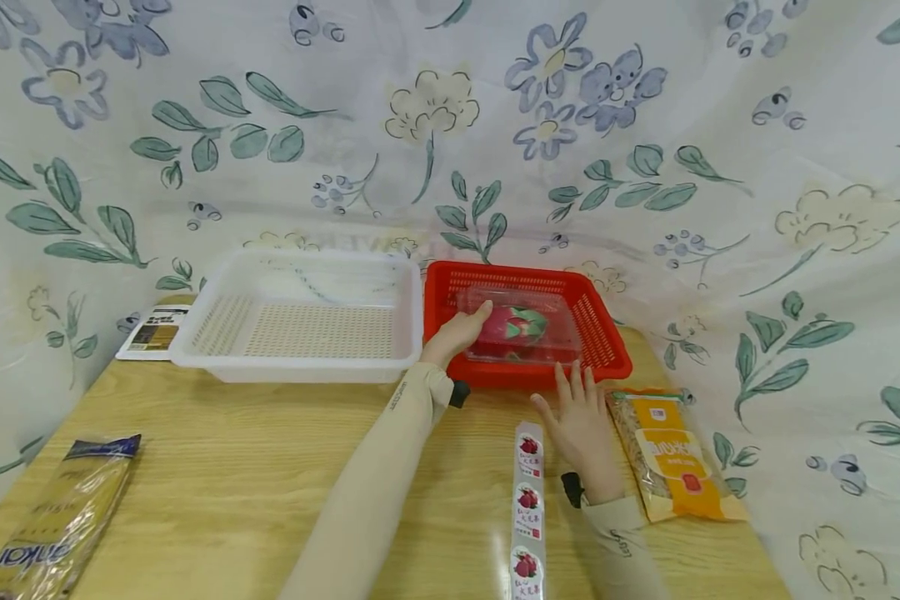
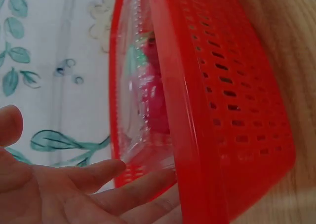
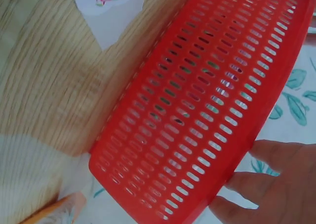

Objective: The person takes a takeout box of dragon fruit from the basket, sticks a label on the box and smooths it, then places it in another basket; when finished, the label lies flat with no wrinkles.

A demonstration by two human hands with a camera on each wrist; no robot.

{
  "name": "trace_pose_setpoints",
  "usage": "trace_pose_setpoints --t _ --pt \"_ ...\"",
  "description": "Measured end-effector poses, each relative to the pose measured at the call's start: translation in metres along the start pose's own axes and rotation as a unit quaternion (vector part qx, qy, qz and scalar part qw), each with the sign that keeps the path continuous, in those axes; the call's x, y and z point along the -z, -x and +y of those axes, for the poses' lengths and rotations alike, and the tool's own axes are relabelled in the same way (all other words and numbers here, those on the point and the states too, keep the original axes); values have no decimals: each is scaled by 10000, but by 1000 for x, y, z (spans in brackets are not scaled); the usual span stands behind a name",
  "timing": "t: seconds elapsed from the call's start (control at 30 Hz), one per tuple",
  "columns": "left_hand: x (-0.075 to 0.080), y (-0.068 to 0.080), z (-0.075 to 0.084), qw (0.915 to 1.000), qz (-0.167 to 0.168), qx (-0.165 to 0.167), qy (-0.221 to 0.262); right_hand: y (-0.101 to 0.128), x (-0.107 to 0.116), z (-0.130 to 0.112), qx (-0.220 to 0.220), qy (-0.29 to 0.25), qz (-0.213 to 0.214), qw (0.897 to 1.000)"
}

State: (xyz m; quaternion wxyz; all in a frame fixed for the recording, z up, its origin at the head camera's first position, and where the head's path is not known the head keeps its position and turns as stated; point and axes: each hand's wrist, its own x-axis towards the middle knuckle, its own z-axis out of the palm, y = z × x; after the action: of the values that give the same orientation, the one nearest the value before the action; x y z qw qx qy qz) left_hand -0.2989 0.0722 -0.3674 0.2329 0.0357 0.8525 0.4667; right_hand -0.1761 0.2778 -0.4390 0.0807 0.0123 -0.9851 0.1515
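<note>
A red perforated basket [image 1: 610, 337] stands at the back of the wooden table [image 1: 232, 467]. Inside it lies a clear plastic box [image 1: 558, 321] with a pink dragon fruit [image 1: 521, 327] in it. My left hand [image 1: 471, 323] reaches into the basket, its thumb on the box's left top edge and its fairly straight fingers [image 2: 101, 172] against the box [image 2: 131, 110]. My right hand [image 1: 562, 390] hovers open with spread fingers [image 3: 276, 182] just before the basket's front wall [image 3: 207, 100], holding nothing.
A white perforated basket [image 1: 300, 367] sits left of the red one, with a booklet [image 1: 153, 331] beyond it. A strip of fruit stickers [image 1: 528, 508] lies by my right wrist, an orange noodle packet [image 1: 671, 454] to its right, and a pasta packet [image 1: 60, 521] at the front left.
</note>
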Motion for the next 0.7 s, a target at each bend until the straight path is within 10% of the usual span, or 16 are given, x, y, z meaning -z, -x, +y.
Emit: trace_pose_setpoints --t 0.4,0.7 --pt "-18 -34 2 9987 11 469 215 -1 -8 1 -158 88 70 9998" --pt "-31 -49 -5 9990 321 -26 319 0 -12 6 -111 19 252 9996"
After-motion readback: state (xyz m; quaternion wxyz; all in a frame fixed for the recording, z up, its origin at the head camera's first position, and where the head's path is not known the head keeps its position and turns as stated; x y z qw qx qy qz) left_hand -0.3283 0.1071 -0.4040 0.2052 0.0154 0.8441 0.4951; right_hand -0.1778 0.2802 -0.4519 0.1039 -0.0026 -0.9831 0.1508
